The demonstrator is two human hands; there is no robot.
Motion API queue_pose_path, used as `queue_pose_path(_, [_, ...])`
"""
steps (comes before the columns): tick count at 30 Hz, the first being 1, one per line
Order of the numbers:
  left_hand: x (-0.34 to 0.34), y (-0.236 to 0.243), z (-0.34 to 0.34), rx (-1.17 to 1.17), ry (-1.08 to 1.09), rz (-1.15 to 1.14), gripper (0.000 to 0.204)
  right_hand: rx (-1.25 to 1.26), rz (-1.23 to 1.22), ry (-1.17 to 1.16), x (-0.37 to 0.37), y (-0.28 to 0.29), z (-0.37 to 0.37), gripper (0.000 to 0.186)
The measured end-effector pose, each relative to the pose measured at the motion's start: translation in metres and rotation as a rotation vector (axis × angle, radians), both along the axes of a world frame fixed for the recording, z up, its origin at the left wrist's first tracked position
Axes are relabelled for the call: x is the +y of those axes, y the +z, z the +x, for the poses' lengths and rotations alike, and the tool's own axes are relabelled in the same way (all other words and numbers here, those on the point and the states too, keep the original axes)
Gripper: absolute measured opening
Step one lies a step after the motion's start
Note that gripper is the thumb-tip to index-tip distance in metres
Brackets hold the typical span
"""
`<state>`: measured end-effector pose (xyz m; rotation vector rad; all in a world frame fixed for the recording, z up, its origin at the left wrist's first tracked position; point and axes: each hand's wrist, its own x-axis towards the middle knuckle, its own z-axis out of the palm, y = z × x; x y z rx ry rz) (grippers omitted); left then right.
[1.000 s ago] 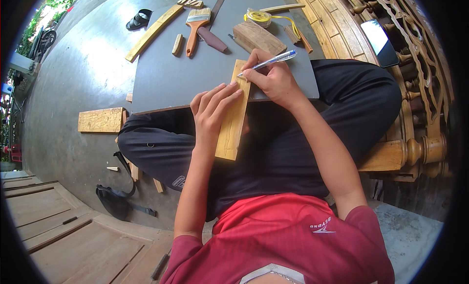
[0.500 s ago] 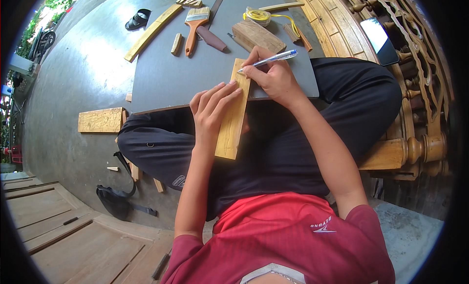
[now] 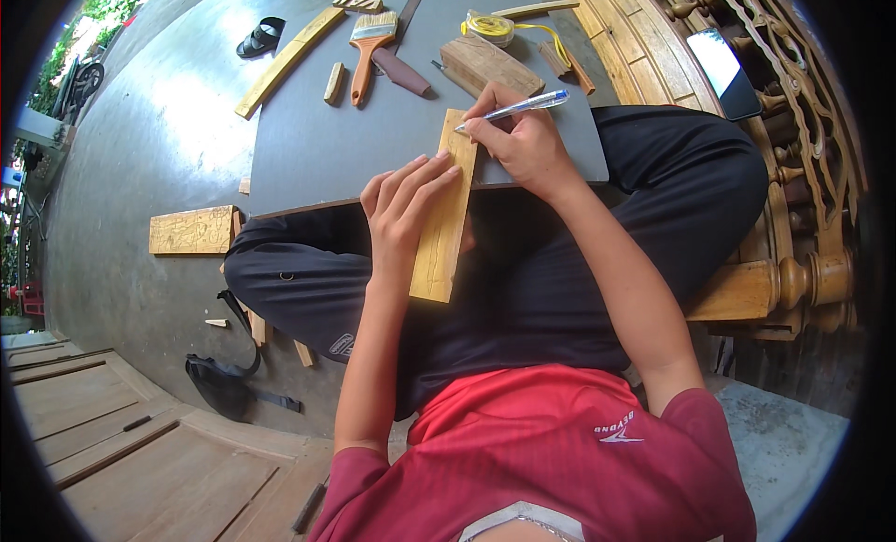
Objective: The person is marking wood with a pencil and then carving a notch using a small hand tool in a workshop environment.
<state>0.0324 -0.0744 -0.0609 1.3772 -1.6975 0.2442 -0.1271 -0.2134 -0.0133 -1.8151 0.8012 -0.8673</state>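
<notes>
My right hand [image 3: 523, 145] holds a clear, blue-capped pen [image 3: 536, 104], its tip on a long yellow wooden plank [image 3: 433, 257] near the far end. The plank has thin drawn lines and lies over the edge of a grey board [image 3: 317, 150], reaching toward my lap. My left hand [image 3: 401, 206] grips the plank at its left side, fingertips resting on its face and thumb hidden. Just beyond them lie a wooden block [image 3: 495, 66], a paintbrush [image 3: 367, 62], a brown strip [image 3: 401, 74] that looks like sandpaper and a small wood piece [image 3: 333, 82].
A yellow tape measure [image 3: 487, 27], cut wooden letters [image 3: 358, 3] and strips [image 3: 285, 66] sit at the back. A phone [image 3: 723, 71] rests on the wooden bench [image 3: 635, 43] at right. A sandal [image 3: 259, 38], marked board [image 3: 191, 229] and black bag [image 3: 215, 383] are at left.
The pen tip has crept a little toward the plank's far end with my right hand. My left hand keeps its place on the plank. The whole view has shifted very slightly.
</notes>
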Motion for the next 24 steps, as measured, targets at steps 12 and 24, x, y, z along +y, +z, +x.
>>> queue_pose_path(12, [-0.0003,-0.0003,-0.0003,0.002,0.0,-0.004,0.053,-0.028,-0.04,-0.041,-0.0019,-0.003,0.0008,0.014])
queue_pose_path(24, [-0.0002,-0.0007,-0.0009,0.007,0.005,0.0,0.053,-0.015,0.007,-0.064,-0.0001,0.0011,0.0014,0.02])
